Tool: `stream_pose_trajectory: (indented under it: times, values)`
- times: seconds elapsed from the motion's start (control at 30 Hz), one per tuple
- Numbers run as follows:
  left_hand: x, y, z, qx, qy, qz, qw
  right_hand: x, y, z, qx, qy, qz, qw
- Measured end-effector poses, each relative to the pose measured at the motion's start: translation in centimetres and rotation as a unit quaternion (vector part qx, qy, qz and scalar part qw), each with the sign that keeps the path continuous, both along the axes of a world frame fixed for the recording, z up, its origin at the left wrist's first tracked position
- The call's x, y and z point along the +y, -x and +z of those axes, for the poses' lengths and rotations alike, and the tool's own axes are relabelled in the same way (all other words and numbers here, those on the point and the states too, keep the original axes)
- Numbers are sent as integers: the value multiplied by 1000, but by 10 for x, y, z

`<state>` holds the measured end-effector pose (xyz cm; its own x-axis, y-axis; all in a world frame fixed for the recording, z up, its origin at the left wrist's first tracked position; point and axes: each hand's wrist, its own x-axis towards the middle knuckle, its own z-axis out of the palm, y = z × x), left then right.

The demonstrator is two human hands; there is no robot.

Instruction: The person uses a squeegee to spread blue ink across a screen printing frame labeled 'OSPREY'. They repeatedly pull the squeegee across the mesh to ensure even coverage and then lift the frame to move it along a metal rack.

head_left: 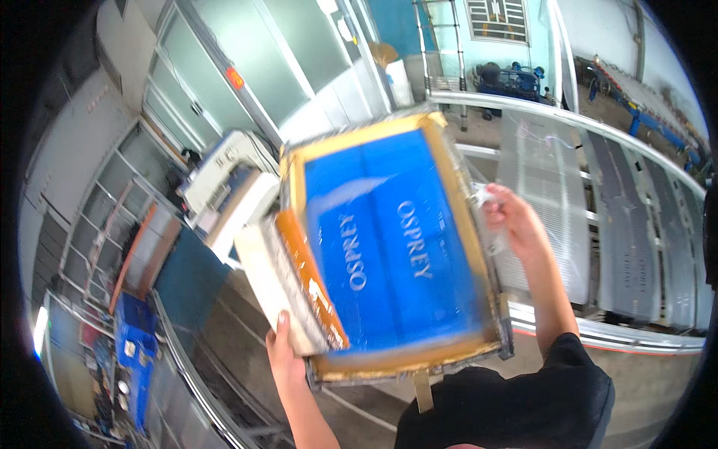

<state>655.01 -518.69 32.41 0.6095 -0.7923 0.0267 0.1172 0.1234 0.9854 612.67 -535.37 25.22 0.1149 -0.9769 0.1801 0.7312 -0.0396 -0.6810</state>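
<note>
A screen-printing frame (396, 366) with a yellowish, taped border and a blue mesh (381, 247) fills the middle of the view, slightly tilted. Pale lettering shows on the mesh. My left hand (286, 361) grips the lower end of a squeegee (268, 280), its thumb on the pale wooden handle. The squeegee's orange edge lies over the left side of the mesh. Beside the frame's right edge, my right hand (516, 217) is closed on a small white piece (482, 197), blurred, whose kind I cannot make out. Whether this hand also holds the frame is unclear.
To the right runs a long metal-railed table (636, 340) bearing grey and translucent sheets (542, 202). A white machine (228, 168) stands at the left, near frosted-glass doors (262, 71). Further back are a ladder (441, 45) and a dark blue compressor-like machine (510, 78).
</note>
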Motion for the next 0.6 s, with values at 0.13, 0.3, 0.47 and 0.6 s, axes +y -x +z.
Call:
stream_pose_trajectory:
  times: [0.13,0.3,0.47,0.6]
  values:
    - [49,44,-21,-42,-1,71,997,-16,1,-4,47,-47,15,998]
    - [124,179,-22,-111,26,180,977,7,76,-8,30,10,146,989]
    - [199,257,-60,-52,-4,198,979,41,127,-40,79,11,231,970]
    - [198,189,-61,-46,-10,199,979,47,72,-29,82,-15,161,983]
